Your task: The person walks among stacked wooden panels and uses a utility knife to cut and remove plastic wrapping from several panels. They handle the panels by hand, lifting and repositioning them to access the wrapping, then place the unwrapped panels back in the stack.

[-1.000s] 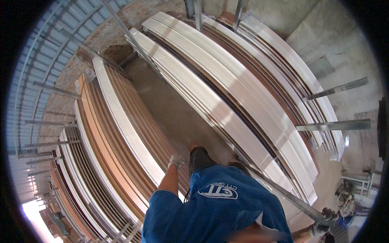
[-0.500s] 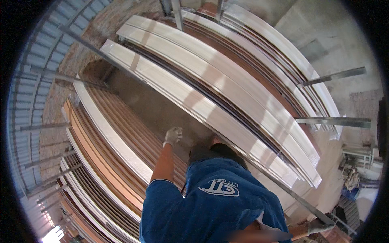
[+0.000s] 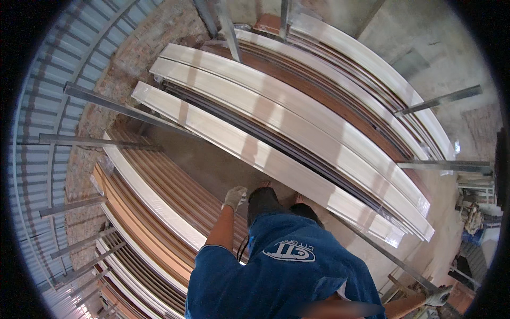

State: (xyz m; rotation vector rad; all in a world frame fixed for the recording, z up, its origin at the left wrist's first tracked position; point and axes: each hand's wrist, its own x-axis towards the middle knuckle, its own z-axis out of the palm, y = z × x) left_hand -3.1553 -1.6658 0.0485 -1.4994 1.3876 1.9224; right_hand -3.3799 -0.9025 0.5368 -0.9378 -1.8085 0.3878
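Observation:
My left hand (image 3: 235, 198), in a light work glove, hangs in front of me with its fingers curled in and nothing visible in them. It is beside a stack of brown ribbed panels (image 3: 172, 170). Stretched out to the far lower right, my right hand (image 3: 438, 296), also gloved, lies at the end of a long grey metal bar (image 3: 390, 259), its fingers seeming to close around it. Just ahead and to the right, long cream panels (image 3: 260, 154) rest in a stack, partly wrapped in clear film.
Metal arms (image 3: 117, 106) of a rack stick out between the stacks. Brown and tan boards (image 3: 141, 228) lie at the left, more white lengths (image 3: 366, 56) at the far right. A brick wall (image 3: 151, 37) and blue corrugated sheeting (image 3: 48, 106) stand beyond.
My view has shifted, and my feet now show beside the cream stack. The left hand remains curled. My right hand has moved outward, onto the end of the metal bar.

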